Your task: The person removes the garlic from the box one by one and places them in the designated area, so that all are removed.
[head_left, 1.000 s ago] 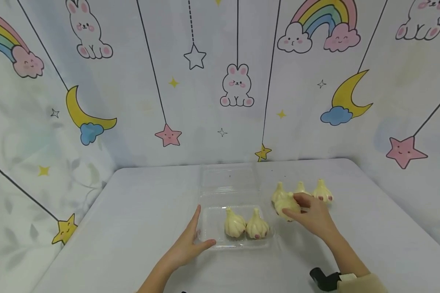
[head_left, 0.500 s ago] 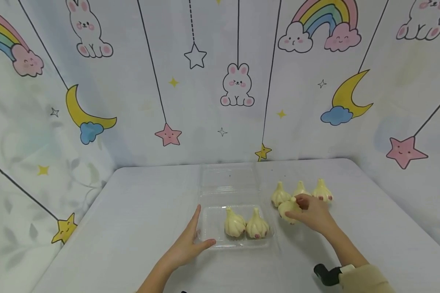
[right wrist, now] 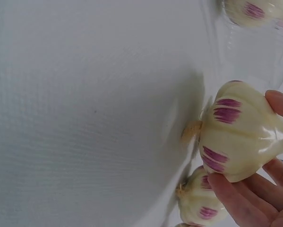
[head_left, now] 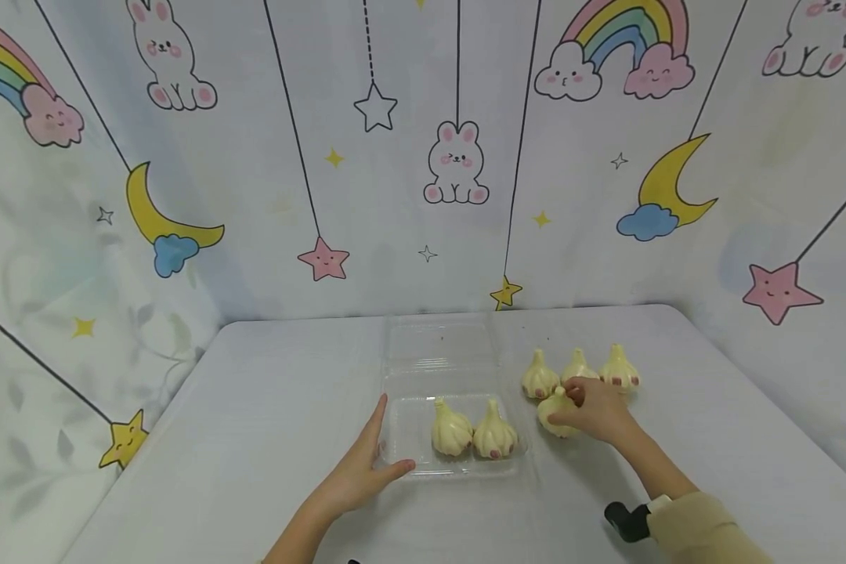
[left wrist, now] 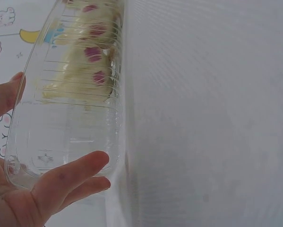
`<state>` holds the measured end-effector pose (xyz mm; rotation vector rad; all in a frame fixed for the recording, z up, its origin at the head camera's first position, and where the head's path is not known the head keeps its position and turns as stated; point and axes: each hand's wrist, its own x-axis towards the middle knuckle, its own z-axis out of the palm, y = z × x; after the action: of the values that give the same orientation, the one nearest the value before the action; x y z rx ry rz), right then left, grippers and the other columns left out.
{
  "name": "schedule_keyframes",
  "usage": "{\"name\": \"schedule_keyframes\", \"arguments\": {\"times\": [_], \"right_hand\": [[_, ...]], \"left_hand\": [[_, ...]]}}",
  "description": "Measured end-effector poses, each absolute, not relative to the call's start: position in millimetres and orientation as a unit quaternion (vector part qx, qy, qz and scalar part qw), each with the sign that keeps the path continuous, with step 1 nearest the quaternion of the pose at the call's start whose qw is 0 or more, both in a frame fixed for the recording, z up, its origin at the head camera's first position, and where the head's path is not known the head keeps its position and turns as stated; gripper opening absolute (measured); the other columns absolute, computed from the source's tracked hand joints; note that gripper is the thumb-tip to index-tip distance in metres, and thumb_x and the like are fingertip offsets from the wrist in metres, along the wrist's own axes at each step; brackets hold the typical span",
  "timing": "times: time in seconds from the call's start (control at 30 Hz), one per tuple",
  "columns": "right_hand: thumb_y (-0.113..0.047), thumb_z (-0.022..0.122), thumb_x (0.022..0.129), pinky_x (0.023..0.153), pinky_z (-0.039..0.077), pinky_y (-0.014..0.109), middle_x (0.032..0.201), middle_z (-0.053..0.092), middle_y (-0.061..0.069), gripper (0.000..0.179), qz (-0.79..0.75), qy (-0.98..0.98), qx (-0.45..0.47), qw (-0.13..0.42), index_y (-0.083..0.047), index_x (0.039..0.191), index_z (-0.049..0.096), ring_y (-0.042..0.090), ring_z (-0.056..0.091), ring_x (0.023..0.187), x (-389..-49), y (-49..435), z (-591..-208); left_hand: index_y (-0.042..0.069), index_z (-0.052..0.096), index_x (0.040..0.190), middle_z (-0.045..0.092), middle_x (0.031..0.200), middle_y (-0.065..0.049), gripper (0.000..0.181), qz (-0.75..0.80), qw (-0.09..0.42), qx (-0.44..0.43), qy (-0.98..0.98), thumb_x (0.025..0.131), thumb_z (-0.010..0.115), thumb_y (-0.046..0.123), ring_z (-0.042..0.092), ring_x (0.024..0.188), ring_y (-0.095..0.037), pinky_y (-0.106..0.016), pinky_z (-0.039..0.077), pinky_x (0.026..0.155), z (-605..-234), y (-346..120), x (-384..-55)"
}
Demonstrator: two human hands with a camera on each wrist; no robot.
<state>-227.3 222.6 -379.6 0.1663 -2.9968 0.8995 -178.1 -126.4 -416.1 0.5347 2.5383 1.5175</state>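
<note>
My left hand [head_left: 356, 474] lies spread against the left end of a clear plastic clamshell box [head_left: 406, 435], its thumb at the front rim. In the left wrist view the extended fingers [left wrist: 68, 179] lie along the box's wall. Two pale garlic bulbs [head_left: 452, 428] with purple marks sit side by side in the right part of the box. My right hand [head_left: 599, 409] pinches another garlic bulb [right wrist: 243, 132] between thumb and fingers, just right of the box, its root end close over the table.
Behind the held bulb, three more garlic bulbs [head_left: 539, 377] stand in a row on the white table [head_left: 268, 407]. The box's clear lid [head_left: 440, 342] lies folded back toward the wall. A cartoon-printed cloth [head_left: 395, 196] hangs at the back and sides.
My right hand has drawn the garlic bulb slightly toward me and down, away from the bulb behind it. The left hand and the box have stayed where they were.
</note>
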Motion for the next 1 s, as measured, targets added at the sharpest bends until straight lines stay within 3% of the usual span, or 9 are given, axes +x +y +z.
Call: {"name": "schedule_keyframes", "arguments": {"times": [0.6, 1.0], "right_hand": [[-0.025, 0.081, 0.068, 0.077, 0.050, 0.046, 0.104, 0.061, 0.027, 0.061, 0.281, -0.958, 0.058, 0.000, 0.014, 0.109, 0.057, 0.041, 0.057, 0.096, -235.3, 218.8, -392.4], [-0.021, 0.080, 0.068, 0.078, 0.049, 0.047, 0.104, 0.061, 0.027, 0.052, 0.287, -0.956, 0.052, 0.004, 0.009, 0.105, 0.060, 0.041, 0.057, 0.098, -231.2, 216.3, -387.1]], "left_hand": [[0.002, -0.004, 0.145, -0.004, 0.148, -0.026, 0.097, 0.505, 0.068, 0.181, 0.841, 0.083, 0.067, 0.023, 0.005, 0.133, -0.045, -0.056, 0.027, 0.098, -414.8, -126.7, -178.1], [0.003, -0.004, 0.145, -0.004, 0.149, -0.025, 0.097, 0.508, 0.068, 0.177, 0.840, 0.083, 0.067, 0.023, 0.005, 0.133, -0.045, -0.055, 0.026, 0.098, -415.9, -125.5, -178.5]]}}
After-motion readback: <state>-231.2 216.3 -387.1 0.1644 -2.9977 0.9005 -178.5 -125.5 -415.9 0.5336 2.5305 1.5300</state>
